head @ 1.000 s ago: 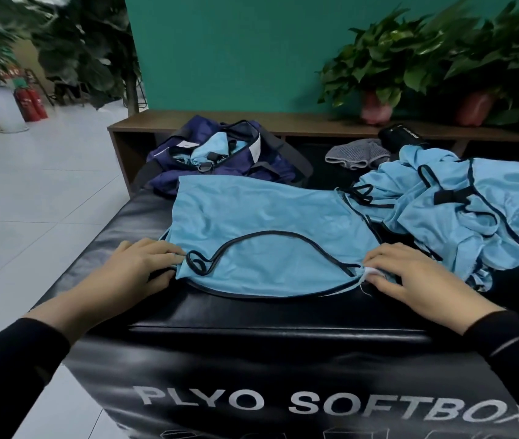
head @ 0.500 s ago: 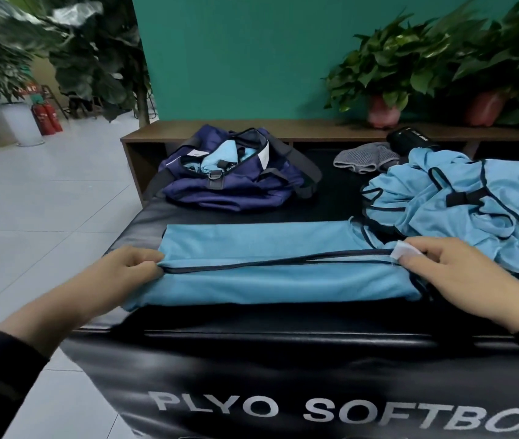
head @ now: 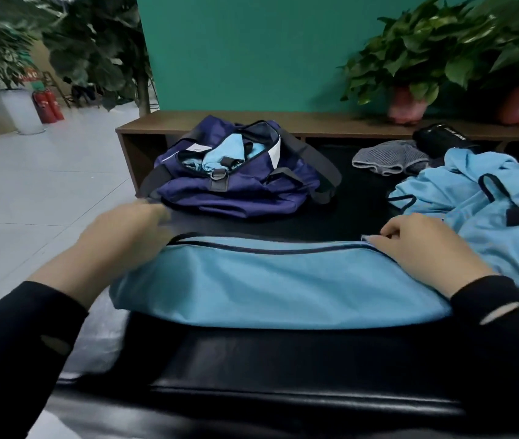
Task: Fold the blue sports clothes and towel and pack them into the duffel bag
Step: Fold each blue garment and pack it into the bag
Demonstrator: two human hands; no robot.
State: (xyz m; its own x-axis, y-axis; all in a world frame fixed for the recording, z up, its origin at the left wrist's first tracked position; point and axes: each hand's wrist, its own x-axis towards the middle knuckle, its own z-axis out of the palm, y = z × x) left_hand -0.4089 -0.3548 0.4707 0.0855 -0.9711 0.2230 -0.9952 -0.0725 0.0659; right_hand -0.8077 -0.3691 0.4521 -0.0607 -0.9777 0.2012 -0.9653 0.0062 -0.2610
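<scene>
The folded blue garment (head: 277, 286) lies on the black padded box (head: 283, 369), just in front of the duffel bag (head: 236, 188), its long axis running left to right and its dark-trimmed edge facing the bag. The left hand (head: 125, 236) and right hand (head: 423, 245) each pinch an end with curled fingers. The slippery fabric could slump open if either pinch loosens, spoiling the fold.

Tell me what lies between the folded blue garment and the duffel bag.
Only bare black mat separates the folded blue garment from the duffel bag, per the head view.
</scene>
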